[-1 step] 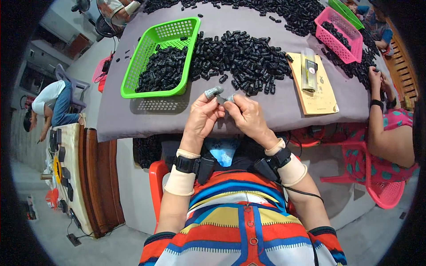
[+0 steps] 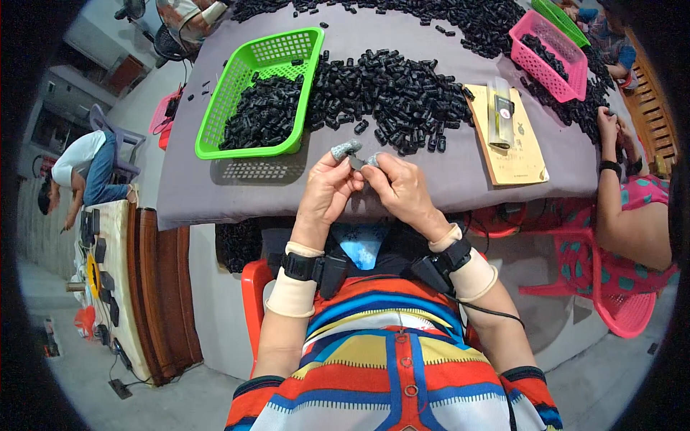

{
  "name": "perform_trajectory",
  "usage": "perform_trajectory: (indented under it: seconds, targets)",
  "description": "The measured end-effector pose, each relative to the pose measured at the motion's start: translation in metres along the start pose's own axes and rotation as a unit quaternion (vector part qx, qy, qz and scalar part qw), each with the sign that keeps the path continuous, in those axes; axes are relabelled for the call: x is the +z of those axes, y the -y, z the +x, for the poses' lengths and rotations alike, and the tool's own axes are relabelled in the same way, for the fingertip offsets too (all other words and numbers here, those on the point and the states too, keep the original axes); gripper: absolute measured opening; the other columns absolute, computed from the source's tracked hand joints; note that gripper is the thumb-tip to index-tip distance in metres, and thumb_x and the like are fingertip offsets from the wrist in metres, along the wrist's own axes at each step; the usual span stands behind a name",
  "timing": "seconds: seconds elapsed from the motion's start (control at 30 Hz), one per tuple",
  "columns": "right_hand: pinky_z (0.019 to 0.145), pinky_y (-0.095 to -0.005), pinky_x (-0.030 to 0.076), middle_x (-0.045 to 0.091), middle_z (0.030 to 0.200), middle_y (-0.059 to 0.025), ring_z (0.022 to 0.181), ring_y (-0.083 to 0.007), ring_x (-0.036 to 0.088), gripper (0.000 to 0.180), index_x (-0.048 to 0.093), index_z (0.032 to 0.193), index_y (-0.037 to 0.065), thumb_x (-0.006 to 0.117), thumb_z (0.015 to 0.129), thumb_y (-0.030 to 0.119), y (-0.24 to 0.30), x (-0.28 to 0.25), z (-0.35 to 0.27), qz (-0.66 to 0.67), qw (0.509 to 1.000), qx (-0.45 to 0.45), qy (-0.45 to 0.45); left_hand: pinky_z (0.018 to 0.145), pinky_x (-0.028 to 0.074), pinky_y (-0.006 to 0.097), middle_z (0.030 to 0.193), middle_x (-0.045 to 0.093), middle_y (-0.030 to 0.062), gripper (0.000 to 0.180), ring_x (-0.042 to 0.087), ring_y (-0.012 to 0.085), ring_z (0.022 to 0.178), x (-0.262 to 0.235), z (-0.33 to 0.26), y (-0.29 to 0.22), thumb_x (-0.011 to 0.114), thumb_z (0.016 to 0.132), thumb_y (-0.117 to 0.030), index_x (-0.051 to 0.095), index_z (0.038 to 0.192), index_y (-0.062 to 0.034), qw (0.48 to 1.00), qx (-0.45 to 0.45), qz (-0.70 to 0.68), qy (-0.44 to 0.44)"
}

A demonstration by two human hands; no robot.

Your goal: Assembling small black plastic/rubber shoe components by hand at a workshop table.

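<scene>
At the table's near edge my left hand (image 2: 327, 190) and my right hand (image 2: 401, 188) meet, fingers bent and closed. A small black plastic piece (image 2: 356, 163) is pinched between their fingertips; its exact shape is partly hidden. Grey fingertip covers (image 2: 346, 149) sit on my index fingers. Just beyond lies a large heap of short black plastic parts (image 2: 392, 93). To the left, a green plastic basket (image 2: 311, 90) holds many more of these parts.
Right of the heap, a clear plastic case (image 2: 497, 118) lies on a yellowish booklet (image 2: 521, 154). A pink basket (image 2: 571, 87) of black parts stands at the far right. Another person's hands (image 2: 611, 129) work at the right edge. Someone bends over beside a low table (image 2: 115, 237) on the left.
The small black piece has turned slightly between my fingertips and shows a little more. My hands stay in nearly the same place.
</scene>
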State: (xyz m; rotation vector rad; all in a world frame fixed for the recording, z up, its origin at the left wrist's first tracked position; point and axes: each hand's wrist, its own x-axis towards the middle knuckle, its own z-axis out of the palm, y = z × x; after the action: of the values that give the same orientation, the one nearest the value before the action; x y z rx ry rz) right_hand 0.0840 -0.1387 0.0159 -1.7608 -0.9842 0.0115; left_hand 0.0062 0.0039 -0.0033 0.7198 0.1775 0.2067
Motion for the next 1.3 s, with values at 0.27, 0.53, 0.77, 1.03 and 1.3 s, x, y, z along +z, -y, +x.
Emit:
perform_trajectory:
  seconds: [0.27,0.53,0.77,1.03,1.3]
  targets:
    - [0.049,-0.0399,0.041,0.053,0.064,-0.0124,0.059,-0.0315,0.056,0.023,0.052,0.069,0.006,0.057,0.083,0.023,0.005,0.000,0.000,-0.036,0.999,-0.034,0.001,0.063,0.049,0.023,0.095,0.061,0.0082,0.031,0.058,0.0120,0.073,-0.012,0.001,0.001,0.055,0.086,-0.004,0.052,0.117,-0.0017,0.999,-0.013,-0.027,0.024]
    - [0.048,-0.0408,0.041,0.053,0.064,-0.0125,0.058,-0.0325,0.056,0.023,0.051,0.070,0.006,0.058,0.083,0.023,0.002,0.003,0.000,-0.057,0.998,-0.034,0.000,0.064,0.048,0.021,0.095,0.061,0.0070,0.030,0.057,0.0102,0.074,-0.009,0.000,0.000,0.057,0.085,-0.005,0.053,0.114,-0.0014,0.999,-0.025,-0.031,0.025]
    - [0.047,-0.0409,0.041,0.053,0.064,-0.0116,0.058,-0.0327,0.055,0.023,0.050,0.070,0.006,0.058,0.083,0.024,0.002,0.003,-0.001,-0.074,0.996,-0.050,-0.005,0.063,0.047,0.021,0.093,0.061,0.0058,0.025,0.055,0.0090,0.070,-0.004,-0.001,-0.001,0.056,0.085,-0.004,0.055,0.110,-0.0015,0.999,-0.027,-0.016,0.011]
    - [0.047,-0.0408,0.040,0.053,0.064,-0.0124,0.057,-0.0327,0.055,0.022,0.051,0.071,0.006,0.059,0.083,0.022,0.001,0.007,0.000,-0.077,0.996,-0.044,-0.031,0.057,0.044,0.024,0.086,0.060,0.0069,0.018,0.054,0.0120,0.066,-0.003,0.000,-0.004,0.053,0.086,-0.004,0.057,0.104,-0.0026,0.999,-0.038,-0.022,0.021]
    - [0.048,-0.0396,0.039,0.052,0.063,-0.0144,0.057,-0.0338,0.053,0.025,0.049,0.069,0.003,0.058,0.084,0.021,0.001,0.002,0.001,0.020,0.999,0.017,-0.047,0.056,0.047,0.024,0.084,0.060,0.0045,0.023,0.056,0.0126,0.067,0.011,-0.007,-0.006,0.055,0.086,-0.006,0.056,0.109,-0.0038,0.999,-0.022,0.027,-0.026]
